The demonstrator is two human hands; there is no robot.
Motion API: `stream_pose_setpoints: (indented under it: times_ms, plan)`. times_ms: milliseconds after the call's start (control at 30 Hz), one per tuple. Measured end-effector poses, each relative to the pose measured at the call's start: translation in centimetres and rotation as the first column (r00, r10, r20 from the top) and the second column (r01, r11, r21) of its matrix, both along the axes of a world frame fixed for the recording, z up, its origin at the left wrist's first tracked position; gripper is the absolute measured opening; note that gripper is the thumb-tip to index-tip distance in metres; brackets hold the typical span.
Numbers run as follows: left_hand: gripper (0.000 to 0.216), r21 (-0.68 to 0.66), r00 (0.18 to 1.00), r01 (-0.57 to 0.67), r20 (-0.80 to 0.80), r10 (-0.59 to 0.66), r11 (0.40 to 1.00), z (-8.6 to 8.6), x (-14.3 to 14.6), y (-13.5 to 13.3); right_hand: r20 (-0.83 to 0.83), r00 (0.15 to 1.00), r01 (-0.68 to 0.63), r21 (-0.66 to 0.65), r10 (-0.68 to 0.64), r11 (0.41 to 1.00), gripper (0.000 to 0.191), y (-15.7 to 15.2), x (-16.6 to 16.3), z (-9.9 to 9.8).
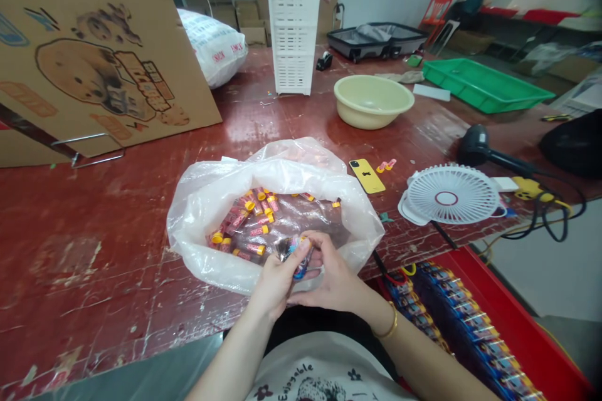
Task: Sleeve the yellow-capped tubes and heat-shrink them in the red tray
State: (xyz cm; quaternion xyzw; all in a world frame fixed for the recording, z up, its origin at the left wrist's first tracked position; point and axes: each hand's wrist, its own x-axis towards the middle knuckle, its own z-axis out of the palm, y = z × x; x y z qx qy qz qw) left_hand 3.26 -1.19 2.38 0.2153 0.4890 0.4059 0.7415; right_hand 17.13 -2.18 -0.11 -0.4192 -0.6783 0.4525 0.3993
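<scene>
Tabletop of scuffed red-brown boards (108, 250) spreads beyond and to both sides of the hands. Far to their left stands a large brown cardboard box with printed cartoon animals (155, 50); low on their right sits a red container (512, 313) holding strips of shiny blue packets (475, 332). A wide, translucent white plastic bag (197, 188) gapes just beyond the hands, its near rim beside the wrists. A round white plastic fan (446, 198) lies well to their right.

The left hand (276, 279) pinches a small, glossy dark-blue printed packet (300, 272) with its thumb on top; the right hand (332, 276) curls its fingers round the other side. Beyond the right hand is a yellow phone (369, 178). Small pink tubes with yellow caps (256, 249) lie in the bag, mostly ahead and left of the hands.

The packet's slick film could slide from that fingertip pinch, probably dropping among the tubes. A wrist catching the soft rim could drag the bag nearward and spill them; being rounded, they might roll.
</scene>
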Motion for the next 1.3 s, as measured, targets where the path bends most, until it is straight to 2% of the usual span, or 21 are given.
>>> stream_pose_setpoints:
  times_ms: [100, 167, 367, 533, 733, 1100, 1300]
  plan:
    - [0.049, 0.011, 1.0, 0.015, 0.023, -0.016, 1.0, 0.1, 0.0, 0.04, 0.113, 0.979, 0.155, 0.11, -0.167, 0.982, 0.078, -0.17, -0.4, -0.55]
    - [0.048, 0.023, 0.998, 0.041, 0.04, -0.042, 0.999, 0.27, -0.15, -0.05, 0.094, 0.977, 0.182, 0.105, -0.192, 0.978, 0.071, -0.05, -0.45, -0.6]
    - [0.043, 0.026, 0.996, 0.057, 0.064, -0.059, 0.998, 0.25, -0.24, -0.36, -0.024, 0.989, 0.145, 0.004, -0.145, 0.989, 0.069, -0.21, -0.52, -0.43]
    - [0.045, 0.032, 0.996, 0.045, 0.076, -0.048, 0.998, -0.23, 0.12, -0.3, -0.002, 0.993, 0.116, 0.024, -0.116, 0.993, 0.067, -0.31, -0.32, -0.63]
    - [0.043, 0.051, 0.997, 0.033, 0.067, -0.037, 0.998, -0.04, 0.38, -0.19, 0.009, 0.983, 0.18, 0.111, -0.182, 0.977, 0.064, -0.25, -0.29, -0.44]
    - [0.041, 0.058, 0.996, 0.035, 0.076, -0.039, 0.998, -0.05, 0.46, -0.24, -0.035, 0.98, 0.199, 0.059, -0.197, 0.978, 0.063, -0.43, -0.61, -0.06]
    - [0.042, 0.056, 0.997, 0.022, 0.068, -0.026, 0.998, -0.02, 0.58, -0.36, -0.019, 0.982, 0.188, 0.089, -0.187, 0.978, 0.063, -0.41, -0.63, -0.28]
